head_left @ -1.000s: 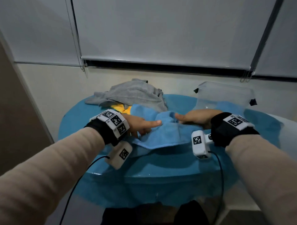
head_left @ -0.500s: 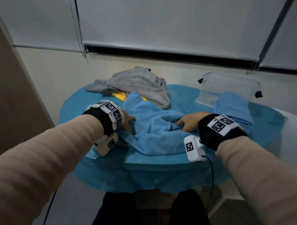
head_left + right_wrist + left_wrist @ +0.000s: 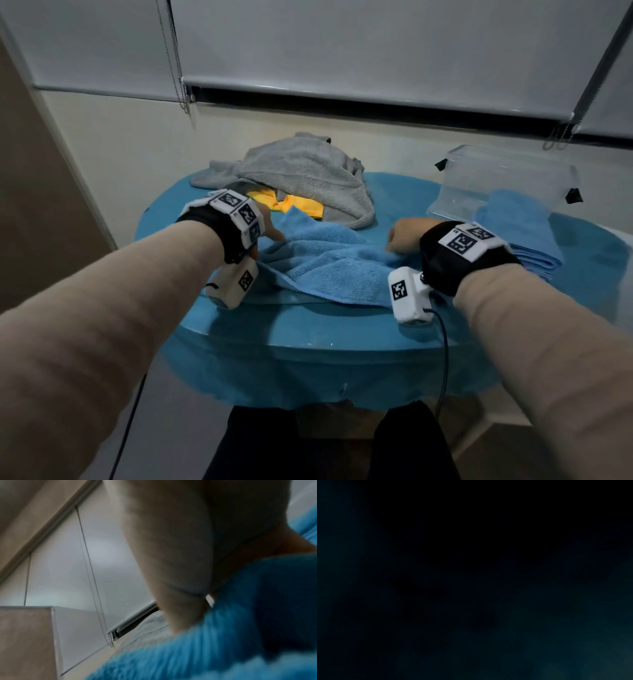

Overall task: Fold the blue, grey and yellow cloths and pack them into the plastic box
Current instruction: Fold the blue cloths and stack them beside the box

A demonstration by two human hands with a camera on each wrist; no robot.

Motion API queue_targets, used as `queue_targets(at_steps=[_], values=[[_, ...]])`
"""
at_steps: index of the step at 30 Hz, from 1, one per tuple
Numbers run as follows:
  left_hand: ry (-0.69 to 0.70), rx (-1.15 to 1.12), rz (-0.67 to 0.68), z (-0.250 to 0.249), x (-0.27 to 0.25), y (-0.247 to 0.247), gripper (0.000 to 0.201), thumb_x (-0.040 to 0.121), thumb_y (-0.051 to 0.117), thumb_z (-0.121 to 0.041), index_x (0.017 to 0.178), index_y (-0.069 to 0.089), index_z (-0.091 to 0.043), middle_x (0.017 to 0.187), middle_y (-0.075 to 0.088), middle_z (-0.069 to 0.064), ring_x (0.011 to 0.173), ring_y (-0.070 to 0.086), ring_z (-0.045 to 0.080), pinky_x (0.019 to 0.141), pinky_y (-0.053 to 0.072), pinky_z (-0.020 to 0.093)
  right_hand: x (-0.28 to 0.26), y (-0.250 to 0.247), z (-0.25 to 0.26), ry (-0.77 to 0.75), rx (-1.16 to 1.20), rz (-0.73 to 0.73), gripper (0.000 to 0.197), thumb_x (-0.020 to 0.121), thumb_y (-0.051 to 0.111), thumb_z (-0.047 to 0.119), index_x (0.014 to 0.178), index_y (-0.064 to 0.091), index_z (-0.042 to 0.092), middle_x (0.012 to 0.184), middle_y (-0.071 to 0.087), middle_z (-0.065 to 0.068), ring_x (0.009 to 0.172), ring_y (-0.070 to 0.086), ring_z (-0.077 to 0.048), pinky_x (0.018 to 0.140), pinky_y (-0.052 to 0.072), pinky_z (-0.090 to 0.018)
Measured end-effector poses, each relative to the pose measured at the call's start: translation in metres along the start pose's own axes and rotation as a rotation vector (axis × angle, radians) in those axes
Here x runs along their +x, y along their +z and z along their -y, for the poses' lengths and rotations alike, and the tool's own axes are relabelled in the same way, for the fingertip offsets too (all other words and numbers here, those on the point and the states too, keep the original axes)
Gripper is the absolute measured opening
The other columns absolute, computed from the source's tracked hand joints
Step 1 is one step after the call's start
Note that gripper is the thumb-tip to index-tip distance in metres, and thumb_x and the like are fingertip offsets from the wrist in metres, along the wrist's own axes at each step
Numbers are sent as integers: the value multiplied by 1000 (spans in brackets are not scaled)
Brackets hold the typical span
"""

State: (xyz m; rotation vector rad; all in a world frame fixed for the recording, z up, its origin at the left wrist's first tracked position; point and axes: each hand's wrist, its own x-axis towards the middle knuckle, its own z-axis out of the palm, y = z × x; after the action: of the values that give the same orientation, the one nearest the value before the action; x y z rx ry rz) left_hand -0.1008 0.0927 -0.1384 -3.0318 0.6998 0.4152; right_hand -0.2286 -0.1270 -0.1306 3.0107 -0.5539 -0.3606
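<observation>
Round blue table (image 3: pixel 308 329): plastic box (image 3: pixel 507 185) beside folded blue cloth (image 3: pixel 520 233).

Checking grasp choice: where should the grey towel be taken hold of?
Judging by its pose, pinch the grey towel at its raised top ridge, coming from above. It lies bunched in a heap over the yellow cloth, so its corners are tucked away.

room - indoor | roller blinds (image 3: pixel 342 44) - bead chains | cloth-covered table (image 3: pixel 308 329)
</observation>
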Motion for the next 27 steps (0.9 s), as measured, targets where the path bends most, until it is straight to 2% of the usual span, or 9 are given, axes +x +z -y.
queue_targets(at_steps=[5, 9, 11, 13, 15, 19, 23, 26, 27], values=[[77, 110, 280, -16, -3, 10, 37, 79, 68, -47, 73, 62, -11, 57, 56, -1, 54, 49, 16, 58, 42, 22, -5, 0, 3, -81, -36, 237, 54, 90, 59, 30, 138, 44, 10, 139, 50, -7, 123, 49, -23, 101, 37, -30], [69, 6, 295, -20, 6, 6, 25, 84, 68, -27, 96, 66, -5, 64, 57, 1, 55, 50, 15, 55, 43, 20, -3, -6, 4, -80, -82, 214, 38, 87, 63, 26, 120, 59, 6, 109, 59, -6, 95, 52, -17, 86, 45, -30], [42, -44, 94, -15, 16, 2, 26, 83, 66, -23, 103, 66, -7, 74, 61, 1, 64, 58, 18, 65, 53, 24, 2, -8, 1, 15, 62, -5, 28, 85, 64, 21, 108, 61, 6, 103, 60, -11, 92, 57, -24, 72, 46, -27], [21, -132, -239, -12, 23, -8, 30, 78, 65, -23, 103, 62, -7, 86, 64, 5, 78, 63, 23, 76, 57, 37, 9, -12, -5, 142, 321, -363, 28, 88, 55, 12, 114, 57, 2, 116, 60, -19, 106, 57, -34, 79, 45, -33], [93, -602, -416, -17, 20, -23, 28, 84, 60, -9, 111, 53, -8, 102, 59, 12, 92, 60, 26, 81, 54, 42, 10, -20, -5, 160, 633, -723, 29, 88, 42, -1, 116, 50, -3, 123, 51, -25, 110, 52, -39, 87, 39, -37], [330, -1209, -572, -22, 12, -49, 34, 87, 44, 7, 95, 44, -26, 87, 49, -1, 79, 49, 17, 64, 45, 33, 3, -41, -7, 31, 813, -1135, 32, 75, 41, -12, 105, 52, -8, 118, 46, -26, 99, 49, -32, 74, 30, -26], [142, -938, -482, -6, 15, -43, 31, 89, 49, 6, 116, 55, -6, 102, 63, 11, 77, 55, 16, 47, 46, 14, 10, -37, -12, -58, 517, -912, 7, 72, 62, 10, 76, 57, 14, 92, 61, -20, 87, 58, -34, 64, 34, -29], [33, -692, -296, 4, 15, -25, 27, 91, 49, 5, 117, 55, 1, 108, 59, 13, 101, 59, 30, 43, 51, 20, 1, -26, -8, -172, 357, -320, 16, 73, 73, 14, 85, 62, 13, 85, 62, -7, 86, 59, -27, 71, 44, -30], [3, -536, -232, 7, 16, -20, 23, 91, 53, 1, 113, 58, 1, 110, 60, 12, 106, 58, 29, 55, 55, 23, -5, -23, -5, -215, 286, -110, 20, 72, 77, 16, 84, 62, 13, 80, 60, -3, 79, 57, -21, 67, 43, -28]])
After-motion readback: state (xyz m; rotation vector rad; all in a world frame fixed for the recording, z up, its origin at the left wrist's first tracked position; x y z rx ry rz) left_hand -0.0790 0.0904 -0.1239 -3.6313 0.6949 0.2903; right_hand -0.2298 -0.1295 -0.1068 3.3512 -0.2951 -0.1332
